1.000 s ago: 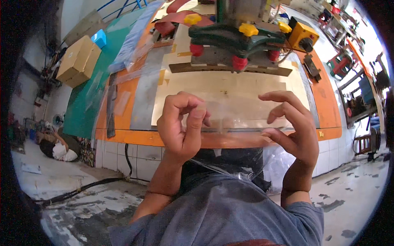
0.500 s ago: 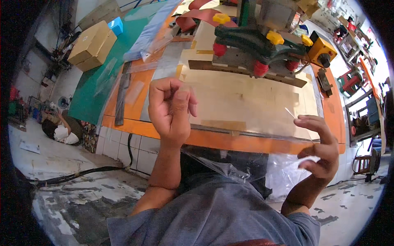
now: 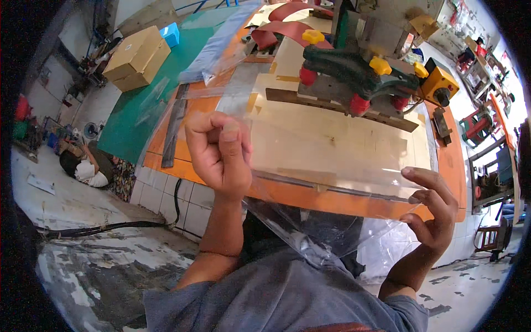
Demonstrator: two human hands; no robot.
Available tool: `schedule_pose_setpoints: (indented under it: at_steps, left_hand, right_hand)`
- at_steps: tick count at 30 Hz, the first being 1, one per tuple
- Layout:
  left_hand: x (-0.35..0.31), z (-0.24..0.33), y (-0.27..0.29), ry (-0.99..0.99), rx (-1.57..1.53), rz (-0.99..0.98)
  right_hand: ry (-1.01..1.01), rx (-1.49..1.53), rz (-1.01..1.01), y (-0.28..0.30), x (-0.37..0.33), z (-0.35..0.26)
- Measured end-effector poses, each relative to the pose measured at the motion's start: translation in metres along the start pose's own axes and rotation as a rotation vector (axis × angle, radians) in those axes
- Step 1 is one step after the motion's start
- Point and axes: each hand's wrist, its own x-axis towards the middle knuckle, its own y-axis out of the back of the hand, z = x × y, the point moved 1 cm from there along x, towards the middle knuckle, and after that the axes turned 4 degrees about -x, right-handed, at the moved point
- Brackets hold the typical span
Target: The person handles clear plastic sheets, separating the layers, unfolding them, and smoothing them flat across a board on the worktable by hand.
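Over the front edge of the orange-topped table (image 3: 452, 166), two bare hands are raised. The left hand (image 3: 218, 152) is closed, its thumb pinched against the curled forefinger on one thin, clear plastic film (image 3: 310, 243). The right hand (image 3: 434, 207) has its fingers and thumb partly spread; the film reaches them, but whether they grip it I cannot tell. The film spans the space between the hands and sags in glossy folds towards the grey shirt (image 3: 276, 282).

Beyond the hands, one flat, cream-coloured sheet (image 3: 332, 130) covers the middle of the table. Above it stands one dark green metal machine bracket (image 3: 354, 72) with three yellow knobs (image 3: 380, 65) and three red cylindrical pieces (image 3: 359, 105), one long brown bar (image 3: 337, 108) below. Near the table's right edge are one yellow control box with a black dial (image 3: 441, 86) and one small dark metal block (image 3: 441, 126); near its front left corner lies one long dark strip (image 3: 174, 127).

To the left, a green surface (image 3: 124, 122) carries one brown cardboard box (image 3: 137, 58) and one small blue box (image 3: 170, 34) just beside it; any marking on the cardboard one is too small to read. Further out, one person (image 3: 91, 171) is low by the floor.

Compared with a second ago, the hands are wider apart, and the table lies further right in view.
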Motion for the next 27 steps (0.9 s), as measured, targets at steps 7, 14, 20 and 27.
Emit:
schedule_pose_setpoints:
  at_steps: [7, 14, 20, 27]
  left_hand:
    - [0.006, -0.004, -0.005, -0.123, 0.108, 0.107]
    - [-0.001, -0.006, -0.006, 0.081, 0.049, 0.125]
    - [-0.001, -0.001, -0.009, 0.229, 0.032, 0.047]
    - [0.003, 0.004, -0.018, 0.276, -0.034, 0.039]
  right_hand:
    - [-0.065, 0.102, 0.156, -0.011, -0.001, 0.0]
    - [-0.027, 0.38, 0.264, -0.023, 0.008, 0.006]
    - [-0.205, 0.546, 0.322, -0.036, 0.006, 0.013]
    - [-0.179, 0.507, 0.398, -0.045, 0.007, 0.021]
